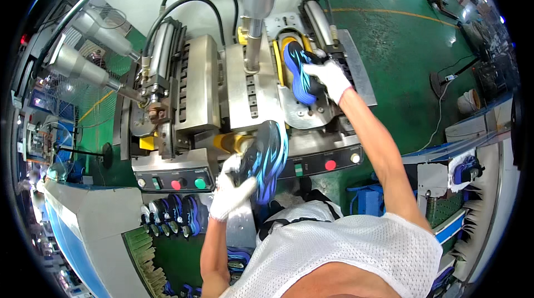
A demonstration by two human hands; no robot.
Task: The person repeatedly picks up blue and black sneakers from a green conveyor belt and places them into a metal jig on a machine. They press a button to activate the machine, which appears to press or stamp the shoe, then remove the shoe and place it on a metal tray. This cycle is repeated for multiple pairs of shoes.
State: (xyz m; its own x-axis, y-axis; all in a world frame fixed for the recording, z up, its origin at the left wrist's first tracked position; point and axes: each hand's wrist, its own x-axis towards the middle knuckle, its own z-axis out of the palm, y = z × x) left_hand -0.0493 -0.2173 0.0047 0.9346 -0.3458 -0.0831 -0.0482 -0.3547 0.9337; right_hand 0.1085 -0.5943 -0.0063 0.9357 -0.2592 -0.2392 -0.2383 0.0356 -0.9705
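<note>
Both my hands wear white gloves. My left hand [230, 191] is closed round a black and blue sports shoe [269, 159], held in front of the press, partly blurred. My right hand [329, 78] grips a second black and blue shoe [298, 73], which sits at the right station of the metal pressing machine [256, 100], beside a yellow bracket [278, 59]. Its fingers are closed over the shoe's side, and some are hidden behind it. Whether that shoe rests on the station's plate [306, 117] or hangs just above it, I cannot tell.
Control panels with coloured buttons [330, 165] run along the machine's front. A thick vertical cylinder [253, 36] stands over its middle. Several shoes [172, 212] sit on a rack at the lower left. Another shoe [467, 170] lies at the right, near a bristled conveyor edge [481, 220].
</note>
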